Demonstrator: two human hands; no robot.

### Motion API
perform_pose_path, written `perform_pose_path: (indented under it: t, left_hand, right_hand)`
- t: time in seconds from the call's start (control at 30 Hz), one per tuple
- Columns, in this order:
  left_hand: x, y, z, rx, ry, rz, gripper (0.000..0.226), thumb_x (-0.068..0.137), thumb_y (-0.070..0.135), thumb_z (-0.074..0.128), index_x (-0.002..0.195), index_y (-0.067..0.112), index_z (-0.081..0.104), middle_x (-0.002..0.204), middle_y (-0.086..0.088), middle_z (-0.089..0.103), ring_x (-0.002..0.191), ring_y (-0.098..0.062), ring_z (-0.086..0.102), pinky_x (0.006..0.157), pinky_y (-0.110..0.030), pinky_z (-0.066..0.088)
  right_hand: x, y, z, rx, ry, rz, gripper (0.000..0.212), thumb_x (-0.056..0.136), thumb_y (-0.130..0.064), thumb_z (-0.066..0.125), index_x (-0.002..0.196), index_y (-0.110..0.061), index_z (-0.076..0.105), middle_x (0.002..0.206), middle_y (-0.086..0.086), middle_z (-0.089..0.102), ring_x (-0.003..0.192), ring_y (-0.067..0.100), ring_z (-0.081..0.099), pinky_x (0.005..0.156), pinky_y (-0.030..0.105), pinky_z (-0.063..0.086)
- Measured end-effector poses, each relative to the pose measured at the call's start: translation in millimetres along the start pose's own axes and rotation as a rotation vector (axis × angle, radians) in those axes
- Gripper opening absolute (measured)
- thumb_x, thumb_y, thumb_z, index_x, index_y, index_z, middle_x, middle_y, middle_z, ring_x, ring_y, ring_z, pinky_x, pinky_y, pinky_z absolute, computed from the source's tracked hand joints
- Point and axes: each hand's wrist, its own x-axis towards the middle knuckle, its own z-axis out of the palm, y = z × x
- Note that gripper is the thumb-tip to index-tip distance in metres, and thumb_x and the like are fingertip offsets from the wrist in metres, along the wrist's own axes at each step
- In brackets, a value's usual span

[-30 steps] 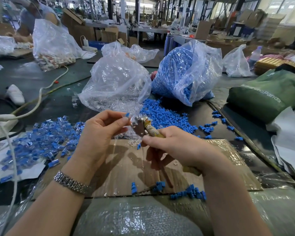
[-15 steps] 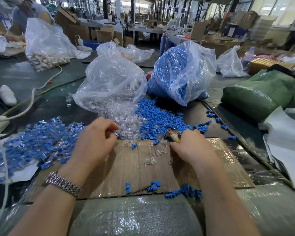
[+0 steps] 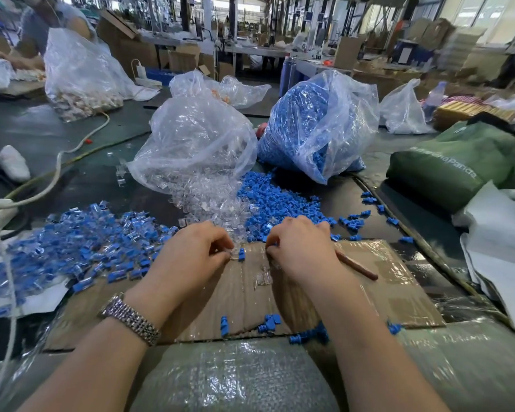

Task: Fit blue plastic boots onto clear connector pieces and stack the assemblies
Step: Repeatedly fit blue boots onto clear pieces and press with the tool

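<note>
My left hand (image 3: 191,260) is curled and pinches a clear connector (image 3: 233,254) with a blue boot (image 3: 241,254) at its tip, low over the cardboard sheet (image 3: 393,295). My right hand (image 3: 301,251) is curled just to the right, fingertips down among loose pieces. A brown stick tool (image 3: 359,266) pokes out from under its palm. Clear connectors (image 3: 208,203) spill from a clear bag (image 3: 197,144), and blue boots (image 3: 280,203) from another bag (image 3: 318,123). Fitted assemblies (image 3: 72,245) are heaped at the left.
A few clear pieces (image 3: 263,276) and stray boots (image 3: 269,321) lie on the cardboard. A green bag (image 3: 446,165) and white sheets sit at the right, a cable (image 3: 57,171) at the left. Another person works at the far left behind more bags.
Both hands came down from in front of the clear bag to the cardboard's far edge. The left hand has closed in on a clear piece beside the right hand.
</note>
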Motion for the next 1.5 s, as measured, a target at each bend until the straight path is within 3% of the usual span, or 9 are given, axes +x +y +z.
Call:
perform_pose_path:
  t: [0.27, 0.4, 0.47, 0.57, 0.8, 0.97, 1.1, 1.27, 1.5]
  left_hand:
    - [-2, 3, -8, -0.196, -0.003, -0.083, 0.005, 0.091, 0.023, 0.074, 0.087, 0.026, 0.071, 0.082, 0.012, 0.071, 0.076, 0.001, 0.065, 0.072, -0.018, 0.055]
    - [-1, 7, -19, -0.870, -0.078, -0.337, 0.014, 0.086, 0.012, 0.075, 0.098, 0.006, 0.070, 0.087, -0.012, 0.077, 0.072, -0.017, 0.074, 0.061, -0.019, 0.058]
    - [-1, 9, -23, -1.237, -0.119, -0.438, 0.029, 0.078, 0.005, 0.077, 0.105, -0.001, 0.071, 0.096, -0.023, 0.076, 0.082, -0.027, 0.076, 0.066, -0.025, 0.062]
    - [-2, 11, -25, -1.500, -0.174, -0.452, 0.040, 0.073, -0.006, 0.072, 0.112, -0.007, 0.069, 0.106, -0.026, 0.074, 0.095, -0.030, 0.076, 0.072, -0.025, 0.062]
    - [-2, 16, -22, -1.554, -0.129, -0.438, 0.030, 0.072, -0.008, 0.068, 0.102, -0.008, 0.068, 0.101, -0.026, 0.075, 0.089, -0.027, 0.077, 0.070, -0.025, 0.063]
    - [-3, 18, -20, -1.437, -0.076, -0.389, 0.023, 0.066, -0.001, 0.076, 0.089, 0.002, 0.073, 0.084, -0.014, 0.074, 0.074, -0.019, 0.074, 0.061, -0.020, 0.058]
    - [-2, 16, -19, -1.583, -0.100, -0.366, 0.015, 0.067, -0.005, 0.074, 0.081, 0.001, 0.078, 0.088, -0.017, 0.075, 0.078, -0.022, 0.075, 0.070, -0.024, 0.061]
    - [-3, 17, -20, -1.614, -0.127, -0.338, 0.019, 0.071, -0.009, 0.072, 0.084, 0.003, 0.080, 0.094, -0.019, 0.076, 0.091, -0.029, 0.076, 0.074, -0.024, 0.061]
    - [-7, 21, -23, -1.406, -0.086, -0.286, 0.023, 0.067, 0.001, 0.077, 0.089, 0.005, 0.081, 0.096, -0.022, 0.077, 0.086, -0.027, 0.077, 0.072, -0.025, 0.060]
  right_hand:
    - [0, 5, 1, 0.109, 0.097, -0.016, 0.022, 0.103, -0.038, 0.057, 0.103, -0.025, 0.074, 0.096, -0.005, 0.058, 0.097, 0.020, 0.059, 0.092, 0.041, 0.037]
    - [-5, 4, -5, 0.657, 0.169, 0.025, 0.014, 0.094, -0.034, 0.072, 0.093, -0.021, 0.078, 0.082, -0.008, 0.073, 0.079, 0.010, 0.068, 0.082, 0.033, 0.056]
    - [-8, 4, -7, 0.895, 0.135, 0.013, 0.008, 0.092, -0.026, 0.076, 0.093, -0.018, 0.078, 0.079, -0.004, 0.075, 0.077, 0.011, 0.071, 0.082, 0.032, 0.060]
    - [-12, 2, -11, 1.095, 0.108, -0.074, 0.004, 0.093, -0.017, 0.074, 0.095, -0.015, 0.076, 0.082, 0.001, 0.076, 0.079, 0.013, 0.073, 0.083, 0.029, 0.061]
    - [-13, -4, -9, 1.065, 0.206, -0.213, 0.003, 0.094, -0.015, 0.073, 0.092, -0.016, 0.074, 0.080, -0.006, 0.073, 0.073, -0.001, 0.062, 0.071, 0.012, 0.046]
    - [-14, -5, -8, 0.977, 0.225, -0.261, 0.002, 0.094, -0.018, 0.074, 0.092, -0.019, 0.073, 0.084, -0.007, 0.072, 0.085, 0.008, 0.066, 0.078, 0.009, 0.043]
    - [-17, -5, -10, 0.960, 0.248, -0.305, 0.003, 0.095, -0.014, 0.071, 0.094, -0.017, 0.071, 0.086, -0.009, 0.070, 0.087, 0.004, 0.063, 0.081, 0.007, 0.041]
    - [-19, -5, -14, 0.951, 0.248, -0.382, 0.001, 0.096, -0.011, 0.069, 0.095, -0.012, 0.069, 0.088, -0.005, 0.067, 0.086, 0.009, 0.063, 0.077, 0.010, 0.041]
    - [-18, -5, -12, 0.829, 0.246, -0.408, 0.002, 0.098, -0.015, 0.066, 0.096, -0.014, 0.066, 0.090, -0.003, 0.062, 0.086, 0.013, 0.059, 0.077, 0.023, 0.047]
